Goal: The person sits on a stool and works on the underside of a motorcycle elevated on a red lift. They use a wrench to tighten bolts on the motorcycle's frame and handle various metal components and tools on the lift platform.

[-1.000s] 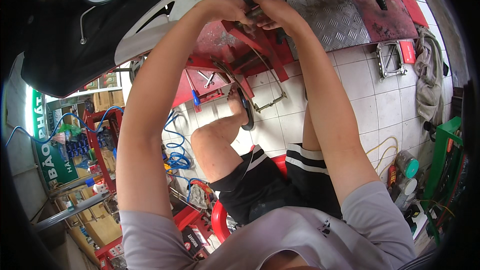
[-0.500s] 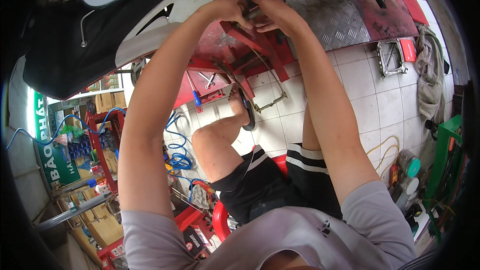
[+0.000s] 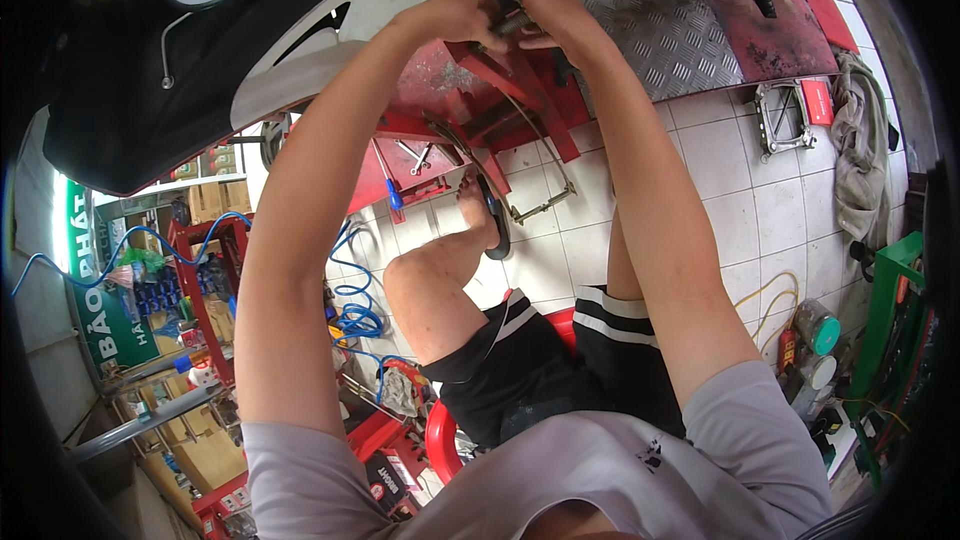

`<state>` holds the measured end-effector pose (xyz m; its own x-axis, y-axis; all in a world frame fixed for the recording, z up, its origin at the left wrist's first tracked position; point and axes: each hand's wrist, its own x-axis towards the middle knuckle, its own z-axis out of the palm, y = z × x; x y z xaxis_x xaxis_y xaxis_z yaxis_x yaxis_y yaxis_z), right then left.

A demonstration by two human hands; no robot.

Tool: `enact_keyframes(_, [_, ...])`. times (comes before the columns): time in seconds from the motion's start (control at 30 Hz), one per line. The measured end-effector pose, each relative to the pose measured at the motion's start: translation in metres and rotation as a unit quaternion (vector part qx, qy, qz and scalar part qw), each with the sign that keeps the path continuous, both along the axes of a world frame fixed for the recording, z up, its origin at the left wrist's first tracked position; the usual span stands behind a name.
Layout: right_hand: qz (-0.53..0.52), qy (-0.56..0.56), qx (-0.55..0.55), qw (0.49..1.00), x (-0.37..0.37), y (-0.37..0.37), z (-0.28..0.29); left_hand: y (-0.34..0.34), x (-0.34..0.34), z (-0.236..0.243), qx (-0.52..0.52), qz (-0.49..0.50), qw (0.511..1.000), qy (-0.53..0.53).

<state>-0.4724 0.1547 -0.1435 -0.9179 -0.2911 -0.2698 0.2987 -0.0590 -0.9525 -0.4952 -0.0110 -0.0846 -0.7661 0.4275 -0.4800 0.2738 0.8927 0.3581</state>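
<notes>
Both arms reach far forward to the underside of a white and black motorbike (image 3: 300,75). My left hand (image 3: 462,16) has its fingers curled round the near end of a dark, rod-like metal part (image 3: 514,24). From the other side, my right hand (image 3: 556,20) closes on the same part, its lower fingers reaching toward the left hand. What the part is, and where it joins the bike, is hidden by the hands. Just below them stands a red steel lift frame (image 3: 515,80), with a brass-coloured bent rod (image 3: 545,208) hanging from it.
A blue-handled screwdriver (image 3: 393,190) and wrenches (image 3: 420,157) lie on the red lift base at left. A treaded metal plate (image 3: 655,30) covers the platform. On the tiles at right are a metal bracket (image 3: 783,120) and a grey cloth (image 3: 862,150). A blue coiled hose (image 3: 360,320) lies left.
Both hands stay at the same part. The right hand has shifted slightly up, and its lower fingers have drawn in a little. The tools and the bike have not moved.
</notes>
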Motion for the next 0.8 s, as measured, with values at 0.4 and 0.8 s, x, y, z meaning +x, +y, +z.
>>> enact_keyframes(0.4, [-0.018,0.008,0.021,1.000,-0.004,0.000,-0.008,0.002,-0.001,-0.009,0.017,0.007,0.996,0.084])
enact_keyframes(0.8, [-0.097,-0.043,-0.249,0.963,-0.005,0.028,0.015,-0.005,0.132,0.042,0.126,0.082,0.986,0.079])
